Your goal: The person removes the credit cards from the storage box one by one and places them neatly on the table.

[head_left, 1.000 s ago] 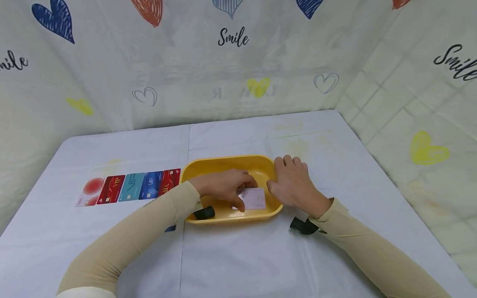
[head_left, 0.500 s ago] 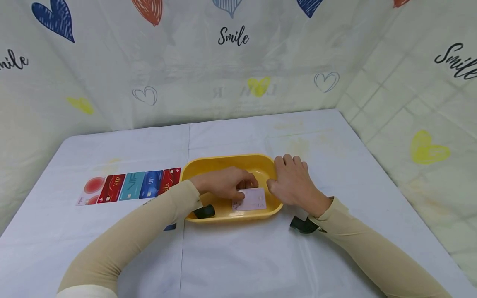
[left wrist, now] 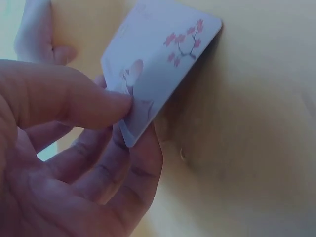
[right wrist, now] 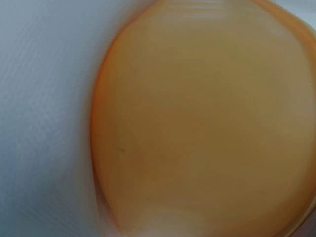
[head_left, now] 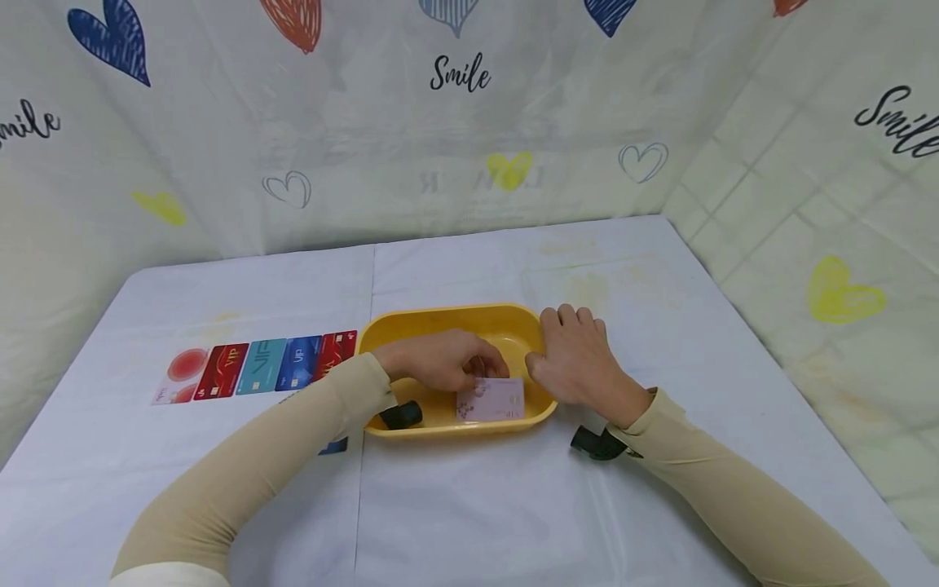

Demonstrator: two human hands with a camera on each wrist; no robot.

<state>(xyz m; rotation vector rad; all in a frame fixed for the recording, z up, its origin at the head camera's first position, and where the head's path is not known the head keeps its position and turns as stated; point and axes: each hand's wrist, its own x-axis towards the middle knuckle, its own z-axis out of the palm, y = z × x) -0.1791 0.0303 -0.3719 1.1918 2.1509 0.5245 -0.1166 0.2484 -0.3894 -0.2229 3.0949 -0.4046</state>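
Note:
My left hand [head_left: 443, 360] reaches into a yellow plastic tray [head_left: 447, 432]. Between thumb and fingers it pinches one edge of a pale pink card [head_left: 490, 401], tilted up off the tray's bottom. Pink blossoms on a branch are printed on this card [left wrist: 168, 54], as the left wrist view shows. At the tray's right end my right hand [head_left: 579, 363] grips the rim, thumb on the inner side. In the right wrist view the tray [right wrist: 202, 108] fills most of the picture, and the right hand's fingers are hidden.
Left of the tray lies a row of cards: pink-white, red [head_left: 221, 371], teal [head_left: 260, 367], blue [head_left: 298, 363] and red [head_left: 334, 355]. Part of a blue card [head_left: 333, 447] shows beside the left sleeve. A white cloth [head_left: 455, 514] covers the table, with a printed curtain [head_left: 352, 114] behind.
My left thumb and fingers have drawn together on the pink card's far edge, and the card has tipped up towards me. The right hand has stayed on the tray's rim.

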